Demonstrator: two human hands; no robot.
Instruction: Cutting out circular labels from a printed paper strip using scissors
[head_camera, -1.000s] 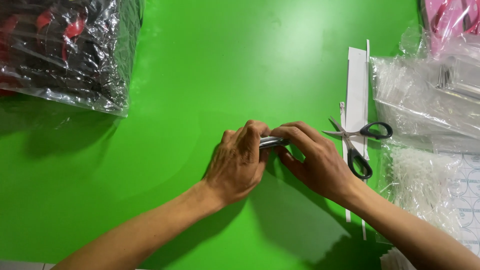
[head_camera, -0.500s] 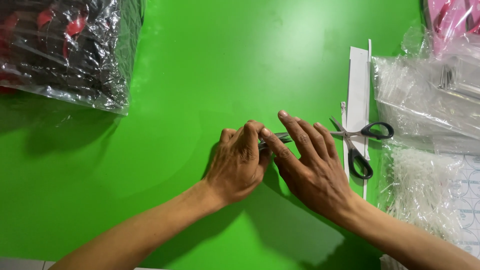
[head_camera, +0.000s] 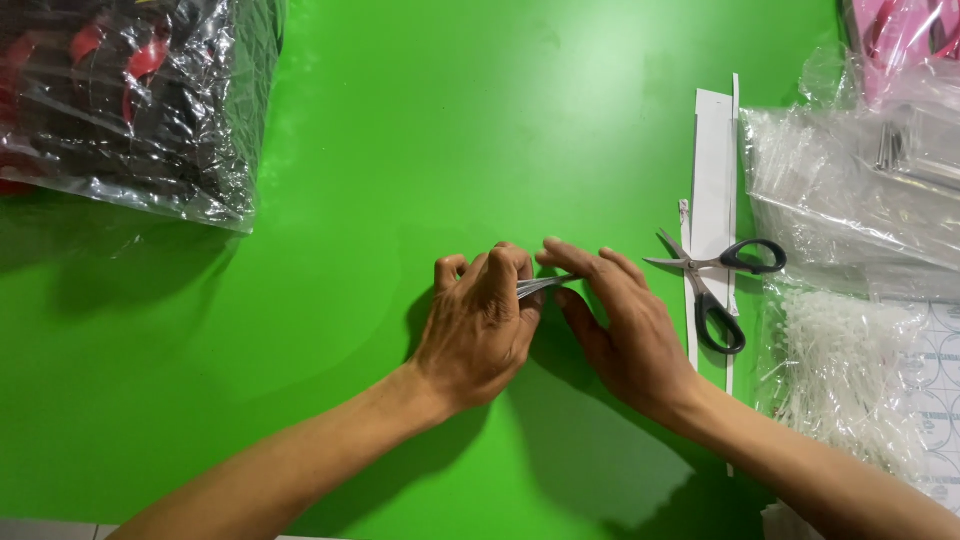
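A small silvery metal piece (head_camera: 545, 284) lay pinched between both hands, just left of the scissors (head_camera: 715, 290), low over the green table (head_camera: 420, 130). What kind of piece it was could not be told; only a thin pale sliver showed. The left hand (head_camera: 478, 325) was curled, fingers together and clamped on the piece's left end. The right hand (head_camera: 625, 325), nearer the scissors, had its fingers stretched and loosely spread, the thumb and forefinger tips closed on the piece's right end. The scissors, black-handled and with blades apart, rested on white paper strips (head_camera: 712, 200). Right of the scissors sat a clear bag of metal parts (head_camera: 860, 190), with a bag of white ties (head_camera: 850, 370) below it. Far left of the scissors lay a clear bag of red and black items (head_camera: 120, 100).
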